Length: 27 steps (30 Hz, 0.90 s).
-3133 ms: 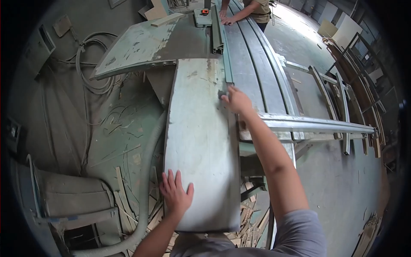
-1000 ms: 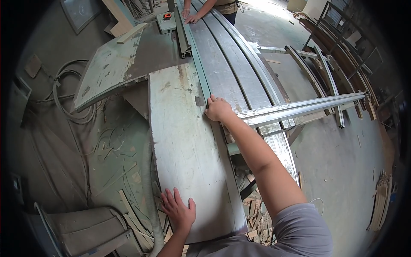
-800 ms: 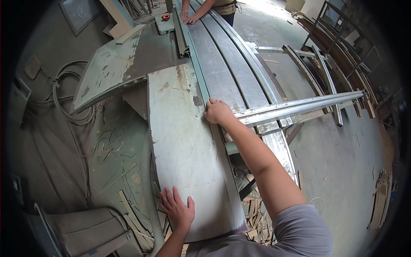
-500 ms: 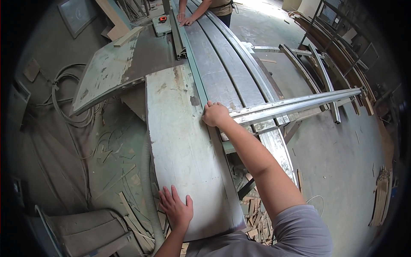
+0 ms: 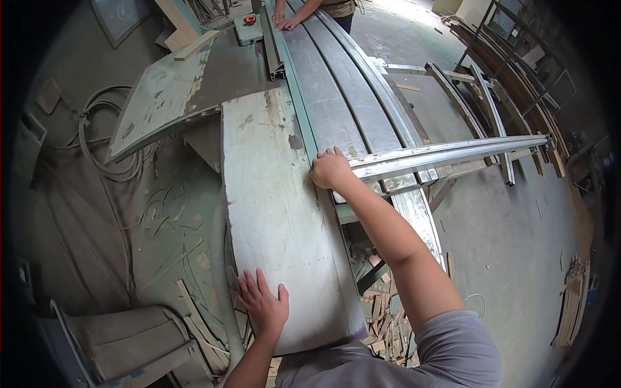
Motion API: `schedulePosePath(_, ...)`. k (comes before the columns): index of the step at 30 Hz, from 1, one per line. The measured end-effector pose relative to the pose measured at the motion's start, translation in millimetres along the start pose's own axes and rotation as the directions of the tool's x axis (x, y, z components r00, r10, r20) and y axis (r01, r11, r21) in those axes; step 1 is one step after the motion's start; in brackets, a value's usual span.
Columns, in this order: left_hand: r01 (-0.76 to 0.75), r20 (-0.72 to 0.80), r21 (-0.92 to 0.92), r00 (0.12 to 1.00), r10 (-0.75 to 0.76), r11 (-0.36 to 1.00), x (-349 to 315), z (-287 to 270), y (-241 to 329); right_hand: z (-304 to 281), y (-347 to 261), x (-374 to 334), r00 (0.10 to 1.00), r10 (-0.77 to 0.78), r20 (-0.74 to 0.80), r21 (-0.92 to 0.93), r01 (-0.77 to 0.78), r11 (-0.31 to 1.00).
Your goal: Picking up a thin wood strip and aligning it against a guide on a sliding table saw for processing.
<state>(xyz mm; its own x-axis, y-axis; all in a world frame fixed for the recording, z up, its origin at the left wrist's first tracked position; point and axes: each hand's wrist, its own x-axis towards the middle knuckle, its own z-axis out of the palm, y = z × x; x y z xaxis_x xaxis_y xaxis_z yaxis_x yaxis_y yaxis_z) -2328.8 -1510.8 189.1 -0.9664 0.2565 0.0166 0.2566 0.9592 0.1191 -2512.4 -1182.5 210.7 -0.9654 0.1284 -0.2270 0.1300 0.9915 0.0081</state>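
My left hand (image 5: pixel 264 304) lies flat with fingers spread near the left edge of the long whitish tabletop (image 5: pixel 281 239), close to my body. Reaching farther, my right hand (image 5: pixel 331 169) is closed around the near end of a long teal strip (image 5: pixel 299 100). That strip runs away from me along the seam between the whitish top and the grey slotted metal table (image 5: pixel 326 84). Its very end is hidden under my fingers. At the far end, another person's hands (image 5: pixel 284 22) rest on or beside the strip. A metal fence profile (image 5: pixel 272 55) stands along its left side.
A silver crossbar (image 5: pixel 453 155) juts right from the metal table, just beyond my right forearm. Metal frames (image 5: pixel 482 107) stand farther right. Wood offcuts (image 5: pixel 388 320) litter the floor below. A coiled hose (image 5: pixel 97 139) hangs at left. An orange-and-black tape measure (image 5: pixel 250 20) lies at the back.
The view has shifted slightly. My left hand stays flat on the whitish top, and my right hand stays closed at the strip's near end.
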Motion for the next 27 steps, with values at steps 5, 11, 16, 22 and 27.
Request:
schedulePosePath(5, 0.003, 0.003, -0.001, 1.0, -0.003, 1.0, -0.6, -1.3, 0.3, 5.2, 4.5, -3.2, 0.999, -0.014, -0.049, 0.06, 0.017, 0.998)
schedulePosePath(11, 0.018, 0.025, -0.008, 1.0, -0.018, 1.0, 0.3, -3.5, 2.1, -10.9, 20.8, 6.1, 0.998, 0.012, 0.065, 0.137, -0.021, 0.99)
schedulePosePath(16, 0.027, 0.042, -0.004, 0.999, -0.027, 1.0, 1.9, -3.8, 3.5, -3.0, 38.5, -0.6, 0.991, -0.072, -0.117, 0.24, 0.098, 0.966)
schedulePosePath(22, -0.057, 0.02, -0.08, 0.998, 0.059, 0.995, 7.6, -10.9, 3.5, -1.9, 35.1, -5.2, 0.986, -0.061, -0.154, 0.168, 0.087, 0.982)
schedulePosePath(27, -0.454, -0.059, -0.502, 0.867, 0.495, 0.736, 110.7, 20.0, 52.2, 1.4, 37.0, -9.0, 0.978, -0.058, -0.202, 0.164, 0.093, 0.982)
